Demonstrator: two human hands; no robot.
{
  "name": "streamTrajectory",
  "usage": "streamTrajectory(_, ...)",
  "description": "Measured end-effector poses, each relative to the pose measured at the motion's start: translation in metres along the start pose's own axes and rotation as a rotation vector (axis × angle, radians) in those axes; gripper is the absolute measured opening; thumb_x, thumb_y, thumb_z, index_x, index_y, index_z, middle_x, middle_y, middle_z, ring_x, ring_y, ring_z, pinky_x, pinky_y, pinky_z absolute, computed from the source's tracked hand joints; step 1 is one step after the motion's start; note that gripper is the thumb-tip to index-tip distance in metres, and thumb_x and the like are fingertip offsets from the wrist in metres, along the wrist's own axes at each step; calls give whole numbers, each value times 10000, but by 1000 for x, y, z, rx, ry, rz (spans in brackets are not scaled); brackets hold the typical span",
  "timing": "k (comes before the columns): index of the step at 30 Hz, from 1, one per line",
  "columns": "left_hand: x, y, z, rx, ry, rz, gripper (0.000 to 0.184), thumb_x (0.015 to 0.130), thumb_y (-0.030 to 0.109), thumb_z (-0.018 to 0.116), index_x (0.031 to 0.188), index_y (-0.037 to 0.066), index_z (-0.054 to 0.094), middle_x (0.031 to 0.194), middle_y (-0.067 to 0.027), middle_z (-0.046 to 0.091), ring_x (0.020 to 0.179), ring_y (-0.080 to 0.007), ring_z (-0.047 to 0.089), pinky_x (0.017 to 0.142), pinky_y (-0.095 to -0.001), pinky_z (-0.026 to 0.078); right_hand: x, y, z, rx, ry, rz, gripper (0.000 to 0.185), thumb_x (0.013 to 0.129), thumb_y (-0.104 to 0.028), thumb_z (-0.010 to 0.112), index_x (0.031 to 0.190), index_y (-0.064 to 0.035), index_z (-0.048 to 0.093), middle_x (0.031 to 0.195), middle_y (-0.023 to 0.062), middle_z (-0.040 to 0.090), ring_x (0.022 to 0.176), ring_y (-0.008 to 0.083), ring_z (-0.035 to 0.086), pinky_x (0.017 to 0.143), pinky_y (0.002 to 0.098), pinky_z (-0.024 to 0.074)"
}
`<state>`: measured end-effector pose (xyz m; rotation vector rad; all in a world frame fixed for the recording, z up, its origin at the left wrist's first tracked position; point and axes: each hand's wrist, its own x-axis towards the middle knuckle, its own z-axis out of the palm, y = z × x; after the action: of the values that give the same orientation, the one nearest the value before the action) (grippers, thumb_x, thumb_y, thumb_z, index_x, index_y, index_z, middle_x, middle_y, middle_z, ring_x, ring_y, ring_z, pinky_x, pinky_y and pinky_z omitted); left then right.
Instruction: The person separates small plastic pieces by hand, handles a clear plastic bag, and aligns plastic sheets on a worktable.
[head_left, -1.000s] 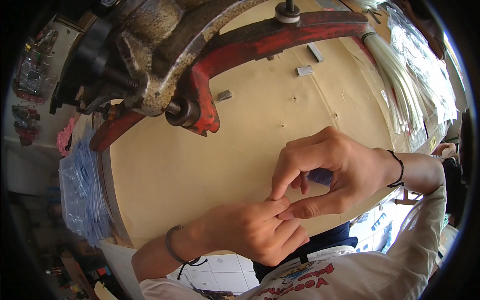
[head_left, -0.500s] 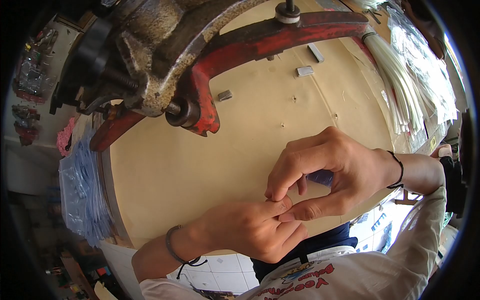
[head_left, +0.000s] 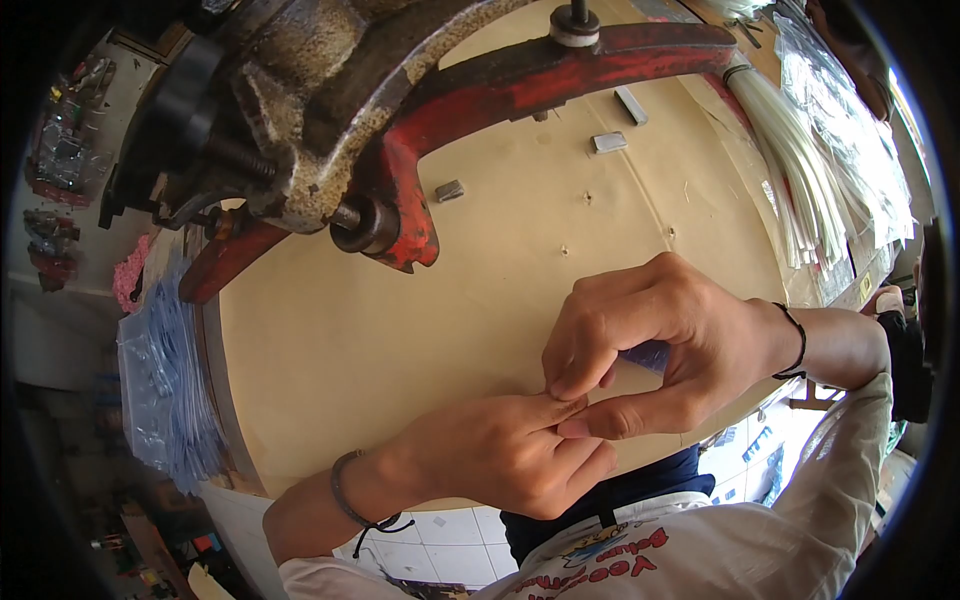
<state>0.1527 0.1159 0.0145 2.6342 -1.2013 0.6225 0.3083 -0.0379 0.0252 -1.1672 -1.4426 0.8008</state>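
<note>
My left hand point(head_left: 515, 450) and my right hand point(head_left: 670, 345) meet at the fingertips over the near edge of the tan-covered table point(head_left: 400, 330). Both are closed in a pinch, and whatever sits between the tips is hidden or too small to name. Through the gap between right thumb and fingers shows a dark blue piece point(head_left: 648, 355); whether it lies on the table or rests in the palm I cannot tell. Farther back on the table are a few small grey blocks point(head_left: 609, 142).
A heavy machine with a red curved arm point(head_left: 400, 150) spans the far left of the table. Blue clear plastic sheets point(head_left: 165, 390) hang at the left edge. A bundle of whitish strips point(head_left: 785, 150) and clear plastic bags point(head_left: 840, 120) lie at the right.
My right fingertips have shifted slightly right, and the left fingertips have moved a little with them. The hands stay joined in their pinch; the table looks unchanged.
</note>
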Motion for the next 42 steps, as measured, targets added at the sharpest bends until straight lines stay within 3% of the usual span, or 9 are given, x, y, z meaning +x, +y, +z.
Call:
streamTrajectory(8, 2, -2, -3, 27, -20, 20, 220, 805, 84, 623, 616, 69, 509, 578, -30, 505, 755, -224, 706, 992, -365, 538, 0, -2, -1, 1, -20, 28, 176, 790, 7, 814, 892, -23, 674, 905, 85, 699, 828, 226, 696, 691, 320, 533)
streamTrajectory(11, 1, -4, -2, 63, -33, 53, 376, 916, 239, 672, 627, 81, 491, 608, -28, 484, 665, -235, 632, 656, -294, 555, -2, -3, -1, 11, -34, 81, 188, 794, 1, 806, 921, -23, 670, 935, 82, 694, 829, 221, 695, 683, 319, 532)
streamTrajectory(17, -2, -4, 3, 67, 11, 50, 352, 913, 233, 668, 632, 69, 534, 629, -39, 544, 820, -288, 700, 799, -331, 591, -1, -9, -2, -25, -47, 144, 213, 799, -7, 804, 955, -20, 659, 957, 79, 699, 798, 194, 690, 635, 287, 508)
streamTrajectory(20, -1, -5, 0, 32, 40, 39, 366, 923, 235, 659, 623, 58, 546, 641, -47, 571, 895, -327, 729, 846, -352, 597, -1, -7, -1, -56, -34, 58, 197, 839, -39, 724, 993, -22, 602, 806, 49, 675, 634, 163, 652, 551, 290, 498)
streamTrajectory(29, -2, -4, -1, -86, 76, 34, 427, 939, 235, 623, 580, 22, 532, 580, -45, 510, 935, -380, 743, 969, -393, 591, -2, 0, 1, -119, -1, -58, 204, 831, -41, 739, 999, -18, 626, 826, 76, 664, 674, 220, 666, 581, 317, 508)
streamTrajectory(42, -3, 0, -1, -30, 49, 23, 419, 942, 265, 623, 603, 27, 558, 572, -36, 493, 930, -373, 748, 931, -392, 604, 0, -4, -1, -143, -10, -74, 205, 822, -40, 773, 970, -31, 633, 821, 67, 632, 748, 255, 641, 638, 351, 501)
